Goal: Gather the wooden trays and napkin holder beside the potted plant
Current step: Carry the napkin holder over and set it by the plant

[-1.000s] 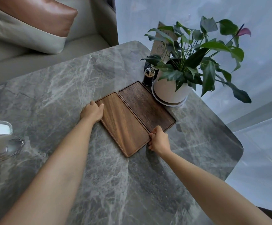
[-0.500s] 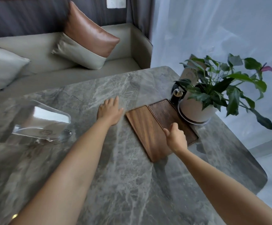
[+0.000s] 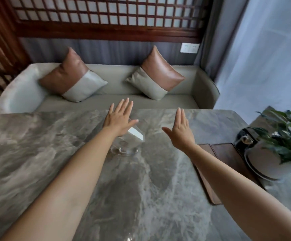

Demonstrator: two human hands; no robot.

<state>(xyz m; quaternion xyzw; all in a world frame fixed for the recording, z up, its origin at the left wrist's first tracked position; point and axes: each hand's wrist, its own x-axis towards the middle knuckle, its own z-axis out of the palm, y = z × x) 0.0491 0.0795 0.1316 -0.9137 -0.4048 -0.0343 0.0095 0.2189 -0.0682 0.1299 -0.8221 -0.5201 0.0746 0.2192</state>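
A clear napkin holder point(image 3: 130, 142) with white napkins stands mid-table. My left hand point(image 3: 119, 118) hovers over its far left side, fingers spread, holding nothing. My right hand point(image 3: 181, 130) is open to the holder's right, apart from it. Two wooden trays point(image 3: 228, 153) lie side by side at the right, partly hidden by my right forearm. They rest against the white pot of the potted plant point(image 3: 280, 145).
The grey marble table point(image 3: 45, 145) stretches left and toward me. A small dark jar point(image 3: 243, 140) sits behind the trays by the pot. A beige sofa point(image 3: 116, 84) with two cushions lines the far edge; curtains hang at the right.
Both hands have left the trays and moved left to either side of the napkin holder, fingers now spread. The view has swung up and left.
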